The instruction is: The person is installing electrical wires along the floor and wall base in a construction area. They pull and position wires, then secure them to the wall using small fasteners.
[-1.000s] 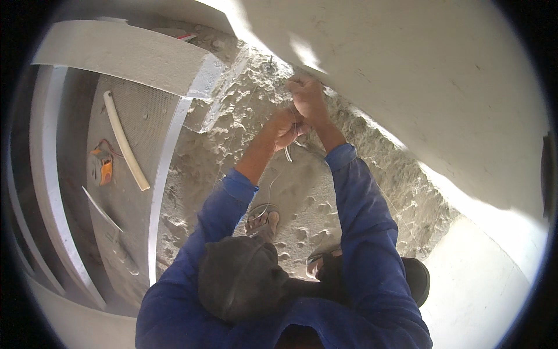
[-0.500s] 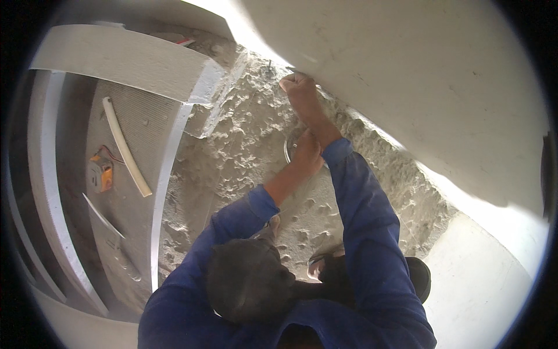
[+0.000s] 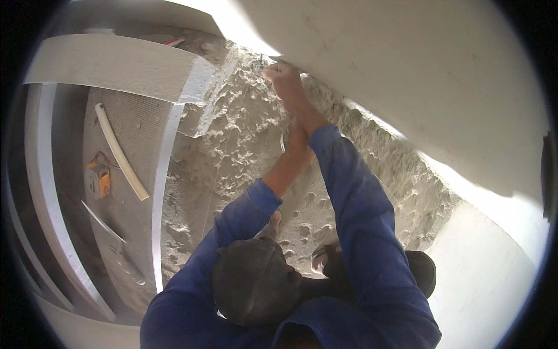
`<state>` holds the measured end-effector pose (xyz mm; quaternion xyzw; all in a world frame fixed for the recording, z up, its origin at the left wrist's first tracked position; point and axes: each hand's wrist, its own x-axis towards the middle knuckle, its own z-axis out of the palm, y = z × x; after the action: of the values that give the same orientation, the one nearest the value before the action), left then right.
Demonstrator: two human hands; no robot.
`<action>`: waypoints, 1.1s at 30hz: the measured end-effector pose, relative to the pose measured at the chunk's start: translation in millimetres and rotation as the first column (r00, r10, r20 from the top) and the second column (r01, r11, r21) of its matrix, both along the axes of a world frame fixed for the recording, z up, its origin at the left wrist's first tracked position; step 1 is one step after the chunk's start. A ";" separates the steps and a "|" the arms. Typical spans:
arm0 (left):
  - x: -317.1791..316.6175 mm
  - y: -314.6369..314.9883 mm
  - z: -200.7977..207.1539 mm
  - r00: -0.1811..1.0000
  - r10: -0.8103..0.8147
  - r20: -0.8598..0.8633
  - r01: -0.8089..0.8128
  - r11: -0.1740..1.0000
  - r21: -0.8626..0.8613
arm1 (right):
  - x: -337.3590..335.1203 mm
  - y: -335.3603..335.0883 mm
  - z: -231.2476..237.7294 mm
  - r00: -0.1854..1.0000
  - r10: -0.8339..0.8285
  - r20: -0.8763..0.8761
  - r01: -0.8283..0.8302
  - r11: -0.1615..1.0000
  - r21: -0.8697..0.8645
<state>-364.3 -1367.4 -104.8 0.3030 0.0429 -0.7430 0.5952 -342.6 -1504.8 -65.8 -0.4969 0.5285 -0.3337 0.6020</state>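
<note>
My right hand (image 3: 283, 79) reaches far out to the foot of the pale wall, its fingers curled closed. What it pinches, if anything, is too small to make out. Just left of its knuckles, a thin dark peg (image 3: 261, 60) stands in the sandy ground. My left hand (image 3: 297, 138) crosses beneath my right wrist, which hides its fingers. Beside the left hand shows part of a round, light rim (image 3: 283, 143); the rest of that object is covered. A fine line (image 3: 216, 177) runs over the ground left of my forearms.
Lumpy grey sand (image 3: 232, 134) spreads under my arms. The smooth wall (image 3: 407, 70) rises at the right. At the left are white-edged beams (image 3: 165, 174), a cream plastic strip (image 3: 120, 151), an orange-and-grey tape measure (image 3: 99, 179) with a red strap, and a thin white strip (image 3: 103, 221).
Both hands have moved a little forward and left, the right one closer to the peg. My left hand has slid farther under the right wrist, and less of the round rim shows.
</note>
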 end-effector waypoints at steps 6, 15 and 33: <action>2.1 -1.7 5.3 0.770 -0.093 0.631 0.219 0.968 -0.125 | 5.7 -3.7 0.8 1.000 -0.004 0.017 0.004 1.000 -0.008; 5.5 -8.7 26.8 0.992 0.031 -0.121 -0.028 0.999 0.020 | 12.3 -5.5 7.7 0.997 -0.047 0.067 0.038 0.991 0.128; -8.4 -5.1 10.9 0.984 -0.130 0.124 0.145 0.982 -0.122 | -12.7 3.8 9.2 0.986 0.007 -0.167 -0.021 0.996 -0.085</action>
<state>-372.7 -1372.5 -93.9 0.3082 -0.0613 -0.7648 0.5624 -355.3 -1501.0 -56.6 -0.5523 0.5587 -0.3092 0.5359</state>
